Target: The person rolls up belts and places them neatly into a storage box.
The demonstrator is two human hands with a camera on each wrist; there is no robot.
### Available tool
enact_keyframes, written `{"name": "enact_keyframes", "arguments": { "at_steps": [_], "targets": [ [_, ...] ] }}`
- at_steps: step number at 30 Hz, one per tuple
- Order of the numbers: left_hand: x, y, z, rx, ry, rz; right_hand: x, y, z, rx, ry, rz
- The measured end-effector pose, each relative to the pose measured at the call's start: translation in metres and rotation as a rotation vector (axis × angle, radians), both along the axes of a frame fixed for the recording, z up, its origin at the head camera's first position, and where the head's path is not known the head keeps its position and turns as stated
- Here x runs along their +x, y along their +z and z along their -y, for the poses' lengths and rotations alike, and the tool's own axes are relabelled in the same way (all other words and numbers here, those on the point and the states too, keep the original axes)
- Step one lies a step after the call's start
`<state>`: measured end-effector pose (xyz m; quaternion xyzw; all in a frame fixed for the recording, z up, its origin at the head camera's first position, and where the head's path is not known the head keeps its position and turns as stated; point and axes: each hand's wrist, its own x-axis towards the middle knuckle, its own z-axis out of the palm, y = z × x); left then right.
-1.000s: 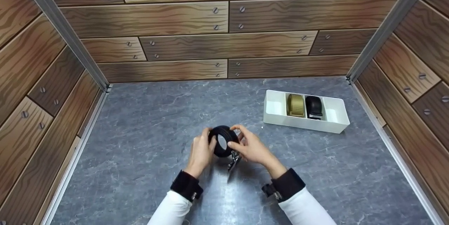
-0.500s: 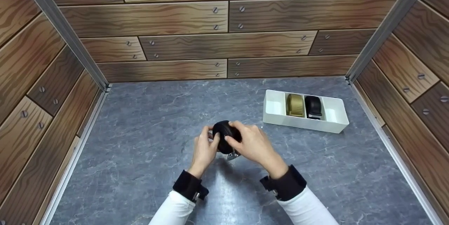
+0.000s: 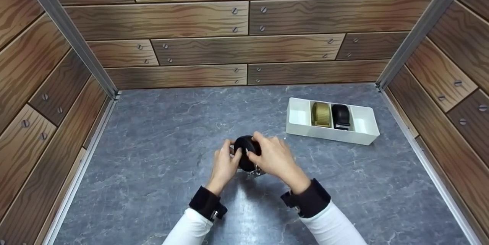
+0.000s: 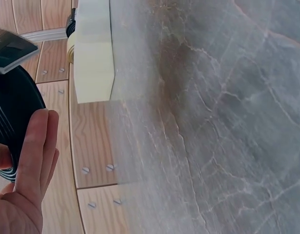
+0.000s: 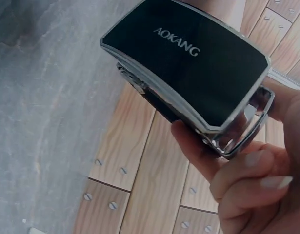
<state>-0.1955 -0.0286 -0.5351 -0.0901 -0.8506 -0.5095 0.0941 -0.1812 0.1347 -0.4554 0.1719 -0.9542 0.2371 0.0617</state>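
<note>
Both hands hold a coiled black belt [image 3: 246,164] just above the table. My left hand [image 3: 224,165] grips the left side of the roll, its thumb on the near face; in the left wrist view its fingers lie along the belt's [image 4: 18,97] outer turn. My right hand [image 3: 278,159] pinches the right side, thumb and index finger on the coil. A silver-framed buckle [image 5: 184,63] with a dark plate marked AOKANG shows large in the right wrist view, and in the head view it sits at the bottom of the roll. Part of the coil is hidden behind the right fingers.
A white divided box [image 3: 328,135] stands at the back right of the grey marbled table [image 3: 172,122]. Inside it, a rolled olive-gold belt [image 3: 321,115] and a rolled black belt [image 3: 341,116] fill the middle compartments. Wood-patterned walls [image 3: 198,77] enclose the back and sides.
The coil has turned, so its hollow centre no longer shows in the head view. My right hand has come further over it, and the buckle sits closer under the roll.
</note>
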Motion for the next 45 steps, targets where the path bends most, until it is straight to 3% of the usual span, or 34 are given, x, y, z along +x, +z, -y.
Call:
{"name": "enact_keyframes", "arguments": {
  "at_steps": [5,11,17,20,25,31,38,45],
  "targets": [
    [-0.003,-0.001,0.000,-0.047,-0.042,0.047,-0.003,-0.009,-0.002,-0.047,-0.003,0.005],
    [-0.007,-0.006,0.001,-0.154,-0.113,0.047,-0.008,-0.019,-0.006,-0.081,-0.019,0.069],
    [-0.009,-0.008,-0.001,-0.123,-0.260,0.185,-0.014,-0.024,-0.018,-0.053,-0.035,0.072],
    [-0.009,-0.007,-0.003,-0.169,-0.305,0.205,-0.019,-0.024,-0.027,-0.012,-0.056,0.072],
    [-0.006,-0.009,-0.006,-0.368,-0.318,0.156,-0.031,-0.020,-0.049,0.039,-0.114,0.074],
    [0.000,-0.012,-0.010,-0.539,-0.329,0.181,-0.056,-0.001,-0.085,0.063,-0.192,0.029],
    [0.004,-0.011,-0.018,-0.648,-0.326,0.186,-0.091,0.013,-0.115,0.050,-0.366,-0.062],
    [0.006,-0.013,-0.023,-0.701,-0.334,0.163,-0.119,-0.004,-0.125,-0.019,-0.527,-0.134]
  ]
}}
